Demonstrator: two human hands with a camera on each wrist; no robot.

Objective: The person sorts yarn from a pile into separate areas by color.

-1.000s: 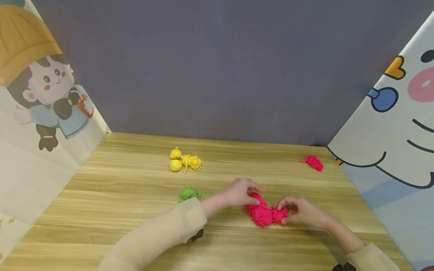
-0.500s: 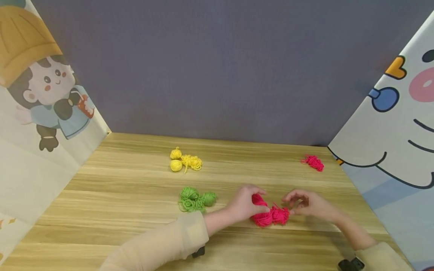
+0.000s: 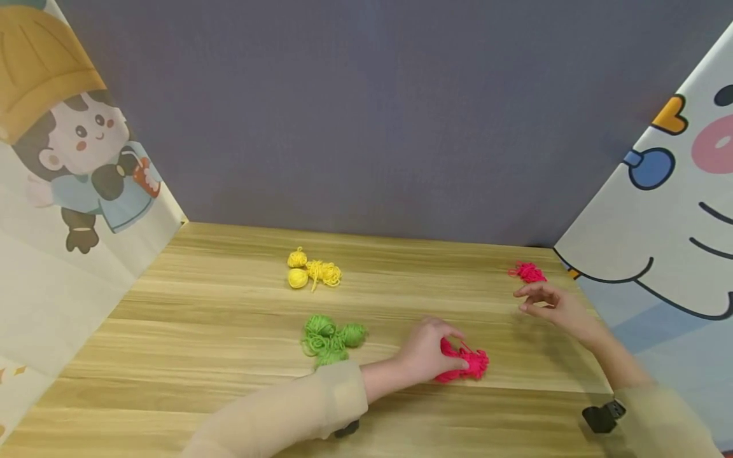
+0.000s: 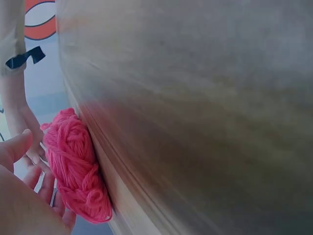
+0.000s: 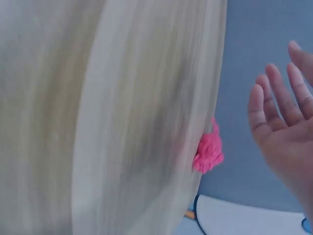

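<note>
A pink yarn bundle lies on the wooden table in front of me, partly hidden by my left hand. In the left wrist view the pink yarn shows its wound strands, with the fingers of my left hand beside it and the thumb apart from it. My right hand is above the table at the right, holding nothing, fingers loosely bent. Just beyond it is a smaller pink yarn tangle. The right wrist view shows that tangle apart from my right hand.
Green yarn balls lie in a group left of my left hand. Farther back sits a group of yellow yarn. A grey panel rises behind the wooden table, with printed panels on both sides.
My right hand has left the near pink yarn and moved back and right toward the far tangle. My left hand has shifted slightly right over the near yarn.
</note>
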